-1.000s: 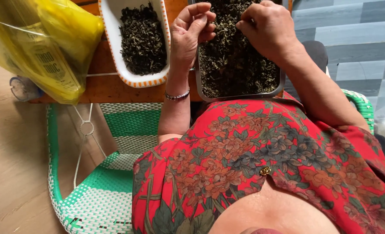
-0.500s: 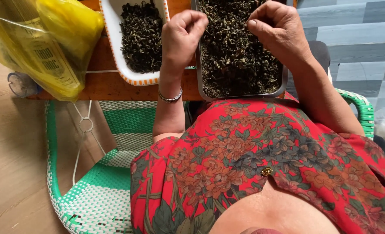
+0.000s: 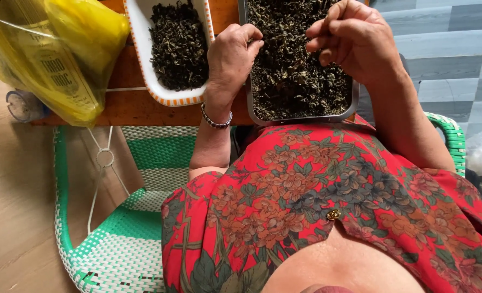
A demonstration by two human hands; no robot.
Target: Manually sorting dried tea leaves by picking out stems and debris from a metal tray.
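So the person is sitting at a wooden counter (image 3: pixel 143 106), looking down at two containers of dark dried leaves; the metal tray (image 3: pixel 300 116) sits right in front of them, near the counter's front edge, and its long axis runs straight away from the person, with the far end cut off by the top of the frame; it's pretty much full of leaves (image 3: pixel 289 81) from side to side.

Left hand (image 3: pixel 231 57) rests at the tray's left rim, knuckles up, fingers curled in narrow over the leaves; can't tell if it's actually pinching any; there's a beaded bracelet (image 3: pixel 216 120) on that wrist. Right hand (image 3: pixel 355 40) hangs over the tray's right half, fingers bunched and bent in toward the thumb, also narrow; looks like it might have a few bits between the fingertips, but it's too small to say for sure.

Just left of the tray, close by, is a white dish (image 3: pixel 167 96) with an orange patterned rim, also holding leaves; same direction, long side pointing away from the person, top end out of frame too.

Further left a yellow plastic bag (image 3: pixel 51 59) sits on the counter's corner and droops over the edge; a small clear jar (image 3: pixel 24 106) peeks out below it. The person wears a red flowered top and sits on a green and white woven chair (image 3: pixel 121 239); wood floor on the left, grey tiles on the right.
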